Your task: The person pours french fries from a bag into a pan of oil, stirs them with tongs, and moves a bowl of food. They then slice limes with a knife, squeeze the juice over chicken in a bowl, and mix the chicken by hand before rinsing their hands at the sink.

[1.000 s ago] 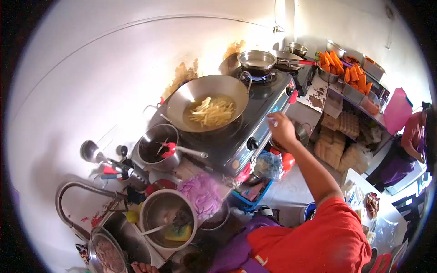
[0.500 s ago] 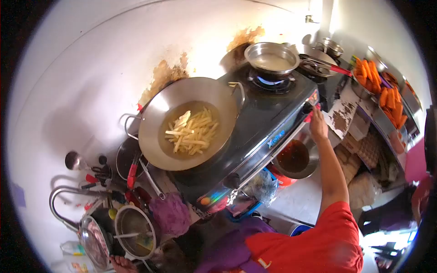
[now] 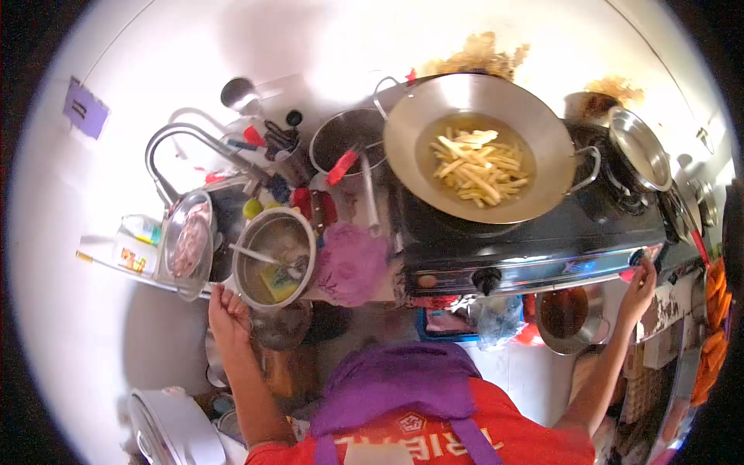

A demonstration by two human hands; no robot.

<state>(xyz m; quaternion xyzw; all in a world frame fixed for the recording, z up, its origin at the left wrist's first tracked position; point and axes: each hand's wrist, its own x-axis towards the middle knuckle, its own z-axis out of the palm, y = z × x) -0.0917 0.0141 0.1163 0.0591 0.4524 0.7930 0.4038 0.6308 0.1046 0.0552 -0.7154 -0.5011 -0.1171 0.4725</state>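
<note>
My right hand (image 3: 640, 285) reaches to the front panel of the black gas stove (image 3: 535, 252), its fingers closed around the right stove knob (image 3: 637, 259). On the left burner sits a wide wok (image 3: 403, 139) with potato strips (image 3: 479, 167) in oil. A steel pan (image 3: 657, 167) stands on the right burner; no flame shows under it now. My left hand (image 3: 229, 311) is held in a loose fist at the counter edge, just below a pot (image 3: 311, 256) containing a sponge and a white-handled utensil. Nothing shows between its fingers.
A bowl of raw meat (image 3: 190, 248) stands left of the pot, near a curved faucet (image 3: 151, 167). A purple mesh bag (image 3: 353, 267) lies beside the stove. Below the stove is a bowl of dark sauce (image 3: 598, 310). Orange food (image 3: 713, 294) is at far right.
The view has swung left, bringing my left hand fully into sight. My right hand stays at the stove's right knob. The blue flame seen earlier under the steel pan is no longer visible.
</note>
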